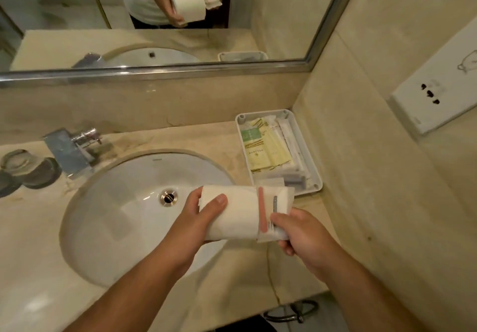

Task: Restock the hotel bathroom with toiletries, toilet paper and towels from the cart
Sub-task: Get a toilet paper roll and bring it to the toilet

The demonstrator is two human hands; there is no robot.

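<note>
Head view only. Left grip point(204, 213) is curled round the left end of a toilet paper roll point(232, 213) and carries it in the air over the right rim of the basin point(116, 228). Right grip point(302, 236) pinches a few clear packets point(273, 218) against the roll's right end. I make out a pink strip and a grey piece in them, no more than that. The tray point(316, 174) sits in the back right corner of the worktop point(232, 267), hard by the side wall, and already holds yellow and green sachets plus white wrapped sticks. My read: toiletries are partly in, these packets go next, and the roll has no home yet. No roll holder, towels or cart in frame, so those steps look open. Room is tight: the tray's near end is just beyond the roll, the wall and socket plate point(433, 94) close off the right, and the basin drops away on the left. Bare worktop runs between basin and tray, and along the front edge. Tap point(74, 148) is well apart, back left.
</note>
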